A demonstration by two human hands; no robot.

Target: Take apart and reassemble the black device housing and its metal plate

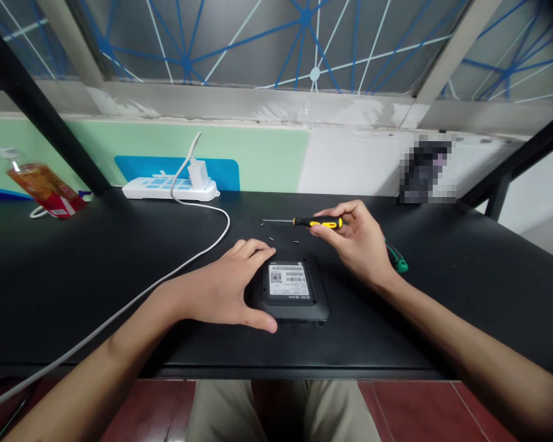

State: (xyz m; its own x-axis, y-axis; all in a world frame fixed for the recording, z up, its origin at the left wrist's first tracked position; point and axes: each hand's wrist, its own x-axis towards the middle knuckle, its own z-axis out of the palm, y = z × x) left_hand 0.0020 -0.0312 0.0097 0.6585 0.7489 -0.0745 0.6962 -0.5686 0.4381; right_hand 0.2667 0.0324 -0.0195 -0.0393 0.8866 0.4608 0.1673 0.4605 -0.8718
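Note:
My left hand [230, 282] spans the left side of a flat black electronic device [320, 304], with fingers at its far edge and the thumb at its near edge. The device lies on the desk, and a white label [289, 281] with a QR code and barcodes faces up. In my right hand [359, 242] is a yellow-and-black screwdriver [320, 222], held level above the desk beyond the device. Its thin shaft points left, apart from the device. Several small screws [296, 241] lie on the desk under and near the shaft.
A green-handled object [397, 258] is partly hidden behind my right hand. At the back stand a white power strip [166, 189] with a plugged-in charger [199, 174], and a drink bottle [46, 187]. A white cable [166, 276] crosses the desk's left side. A pixelated object [424, 172] leans at the right.

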